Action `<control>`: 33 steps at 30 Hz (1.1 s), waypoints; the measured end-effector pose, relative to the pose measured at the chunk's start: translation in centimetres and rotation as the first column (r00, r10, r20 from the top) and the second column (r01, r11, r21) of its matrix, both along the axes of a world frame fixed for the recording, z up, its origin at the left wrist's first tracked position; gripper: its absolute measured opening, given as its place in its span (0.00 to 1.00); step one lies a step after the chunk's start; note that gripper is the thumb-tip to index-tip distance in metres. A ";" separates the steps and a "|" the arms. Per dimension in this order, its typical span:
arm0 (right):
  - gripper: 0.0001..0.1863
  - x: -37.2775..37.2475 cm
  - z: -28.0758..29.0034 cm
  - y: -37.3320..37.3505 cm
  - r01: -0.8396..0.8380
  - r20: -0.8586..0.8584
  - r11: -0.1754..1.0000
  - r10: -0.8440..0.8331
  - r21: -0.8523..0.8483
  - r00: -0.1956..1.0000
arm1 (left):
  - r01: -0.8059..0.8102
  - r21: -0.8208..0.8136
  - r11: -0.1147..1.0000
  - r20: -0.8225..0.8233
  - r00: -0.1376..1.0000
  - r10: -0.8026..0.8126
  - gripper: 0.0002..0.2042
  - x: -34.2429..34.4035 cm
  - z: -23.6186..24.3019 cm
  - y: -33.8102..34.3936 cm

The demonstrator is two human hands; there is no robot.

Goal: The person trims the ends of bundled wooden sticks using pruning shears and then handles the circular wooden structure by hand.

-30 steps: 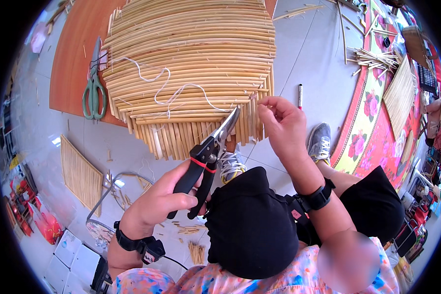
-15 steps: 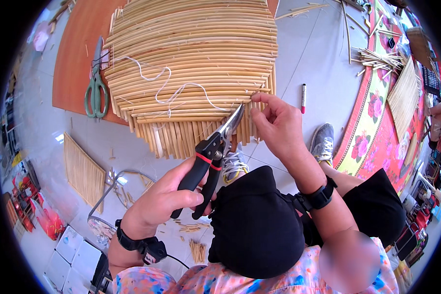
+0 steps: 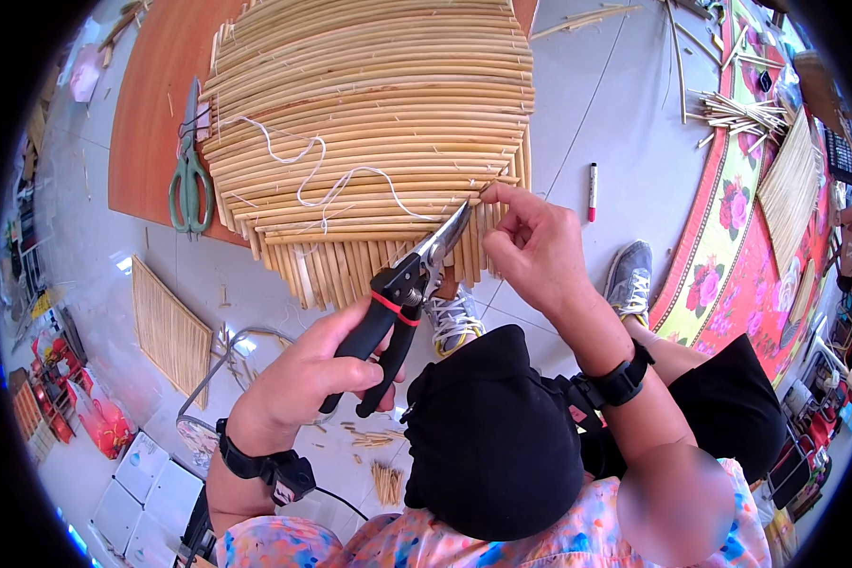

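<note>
In my left hand [image 3: 322,364] is a pair of pruning shears [image 3: 402,284] with black handles and red bands. Their metal blades point up and right, and the tip lies over the lower right edge of a panel of pale, rod-like sticks [image 3: 369,123]. Beside the blade tip, my right hand [image 3: 535,241] has bent fingers, the index fingertip touching the stick ends. Whatever it grips there is too small or hidden to tell. A loose white cord [image 3: 360,170] curls across the panel. Below the cross-laid sticks, a row of short upright ones [image 3: 350,265] shows.
Green-handled scissors [image 3: 191,185] lie on the orange-brown tabletop [image 3: 147,123], left of the panel. On the tiled floor are a marker [image 3: 593,192], a smaller stick panel [image 3: 170,327] and stick offcuts [image 3: 385,483]. A stick bundle [image 3: 743,114] lies by the flowered mat [image 3: 729,237].
The view has shifted slightly. The shears stay at the panel's edge, their handles now a little closer together. My right hand remains beside the blade tip.
</note>
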State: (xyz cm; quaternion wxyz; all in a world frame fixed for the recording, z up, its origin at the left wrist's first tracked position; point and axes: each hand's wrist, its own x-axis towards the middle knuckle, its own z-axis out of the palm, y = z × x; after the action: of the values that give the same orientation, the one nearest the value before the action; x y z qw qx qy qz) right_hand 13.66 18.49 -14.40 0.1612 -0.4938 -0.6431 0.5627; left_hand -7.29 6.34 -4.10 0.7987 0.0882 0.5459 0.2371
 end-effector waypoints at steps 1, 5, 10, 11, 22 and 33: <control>0.17 0.0 -0.1 0.0 0.007 -0.003 1.000 -0.007 0.018 1.000 | 0.004 -0.002 1.000 -0.001 1.000 -0.004 0.26 -0.1 0.1 0.2; 0.18 0.1 -0.1 0.0 0.009 -0.003 1.000 -0.009 0.015 1.000 | -0.009 -0.010 1.000 0.016 1.000 0.009 0.25 -0.2 0.2 0.4; 0.18 0.1 -0.1 -0.1 0.014 -0.014 1.000 -0.014 0.000 1.000 | -0.065 -0.013 0.998 0.055 0.996 0.065 0.23 0.0 -0.5 -0.5; 0.17 0.1 -0.1 -0.1 0.014 -0.016 1.000 -0.014 -0.003 1.000 | -0.078 -0.023 0.997 0.063 0.995 0.080 0.23 0.1 -0.6 -0.6; 0.13 0.0 0.2 -0.2 0.156 -0.058 0.978 -0.166 -0.137 0.984 | -0.016 0.135 0.991 0.000 1.000 0.017 0.28 0.7 -1.8 -1.6; 0.13 -0.3 -0.1 -0.4 0.083 0.020 0.996 -0.083 -0.017 0.996 | -0.010 0.063 0.998 -0.060 0.998 0.014 0.23 1.1 -0.6 -0.3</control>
State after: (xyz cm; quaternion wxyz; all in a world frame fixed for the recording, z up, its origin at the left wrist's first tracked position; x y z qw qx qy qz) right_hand 13.32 18.06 -14.50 0.1736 -0.5271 -0.6184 0.5564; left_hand -6.18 6.01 -4.75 0.7771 0.1172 0.5627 0.2563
